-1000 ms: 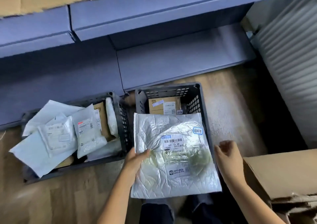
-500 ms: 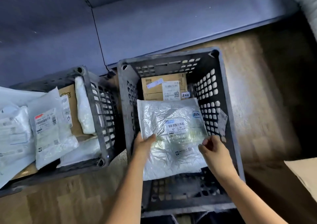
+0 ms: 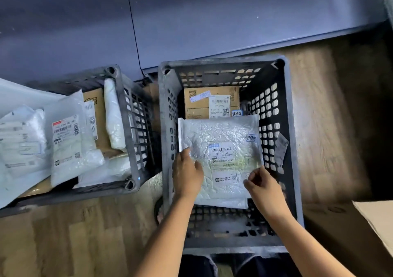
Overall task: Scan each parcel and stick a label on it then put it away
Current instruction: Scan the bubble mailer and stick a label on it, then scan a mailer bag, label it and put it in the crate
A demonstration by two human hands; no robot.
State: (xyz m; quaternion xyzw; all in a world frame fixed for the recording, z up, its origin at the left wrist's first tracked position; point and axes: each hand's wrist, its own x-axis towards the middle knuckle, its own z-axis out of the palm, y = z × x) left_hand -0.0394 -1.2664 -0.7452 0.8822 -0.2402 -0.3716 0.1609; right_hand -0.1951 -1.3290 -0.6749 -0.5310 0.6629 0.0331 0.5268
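Observation:
A silver bubble-mailer parcel (image 3: 221, 140) with a barcode label and a small blue sticker lies deep inside the dark grey crate (image 3: 289, 128) in the middle of the view. My left hand (image 3: 187, 172) rests on the parcel's left edge, fingers on it. My right hand (image 3: 262, 185) pinches its lower right edge. Behind the parcel, at the crate's far end, sits a brown cardboard box (image 3: 200, 102) with a white shipping label.
A second grey crate (image 3: 129, 126) on the left holds several white plastic mailers (image 3: 68, 140) and a brown box. A cardboard box corner (image 3: 378, 219) juts in at lower right. Blue shelving (image 3: 212, 21) lies beyond; wooden floor surrounds the crates.
The parcel has gone from above the crate's rim down into the crate. My right hand has come from beside it onto its lower right edge. The view has moved closer and lower.

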